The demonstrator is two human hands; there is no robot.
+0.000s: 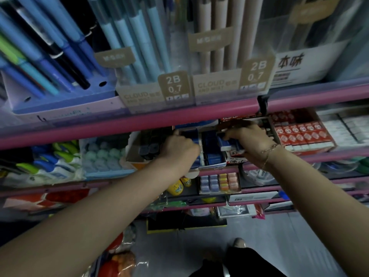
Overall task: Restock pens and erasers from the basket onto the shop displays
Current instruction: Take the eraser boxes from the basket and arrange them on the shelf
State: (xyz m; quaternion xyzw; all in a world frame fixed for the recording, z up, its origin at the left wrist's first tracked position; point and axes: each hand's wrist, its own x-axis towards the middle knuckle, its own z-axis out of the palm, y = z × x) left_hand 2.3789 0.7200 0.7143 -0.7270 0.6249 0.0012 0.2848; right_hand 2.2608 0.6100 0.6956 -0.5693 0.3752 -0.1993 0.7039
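Both my hands reach under the pink shelf rail into an open display box of blue-sleeved erasers (pixel 210 150). My left hand (pixel 179 146) is curled round a blue eraser at the box's left side. My right hand (pixel 251 138) pinches a blue-and-white eraser (pixel 229 145) above the box's right edge. Pens in blue, black and green (pixel 46 56) stand in holders on the shelf above. No basket shows in the head view.
A pink shelf rail (pixel 139 120) crosses just above my hands. Red eraser boxes (pixel 299 132) sit to the right, dark blocks (pixel 149 144) to the left. Lower shelves hold pastel erasers (pixel 219 182) and glue bottles (pixel 176 186). Packaged goods lie on the floor at lower left (pixel 119 258).
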